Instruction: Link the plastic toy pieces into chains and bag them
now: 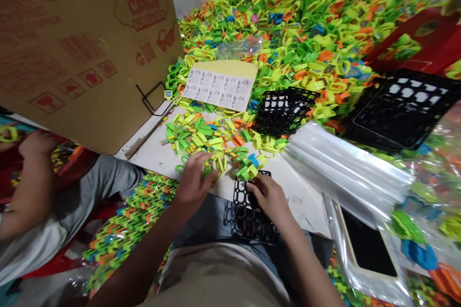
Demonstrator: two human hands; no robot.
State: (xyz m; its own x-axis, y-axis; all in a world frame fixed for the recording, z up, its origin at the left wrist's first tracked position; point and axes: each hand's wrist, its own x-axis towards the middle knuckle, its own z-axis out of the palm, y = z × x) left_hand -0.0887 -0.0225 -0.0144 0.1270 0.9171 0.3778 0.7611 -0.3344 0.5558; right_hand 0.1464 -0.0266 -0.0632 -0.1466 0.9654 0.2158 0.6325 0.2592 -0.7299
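Small green, yellow and orange plastic pieces (205,129) lie heaped on a white board (154,153). My left hand (195,178) is at the near edge of that heap, its fingers curved and apart beside a few yellow-green pieces; nothing shows held in it. My right hand (268,196) has its fingers on a black mesh tray (248,216) that slopes from the board's near edge down over my lap. Green and blue pieces touch the tray's upper end. Part of the tray's right side is hidden by my right hand.
A large cardboard box (82,48) stands at the left, near another person's arm (29,182). Beyond the board are a label sheet (219,87), black mesh trays (284,108) and a big heap of pieces (306,38). Plastic sleeves (349,168) and a phone (367,244) lie at right.
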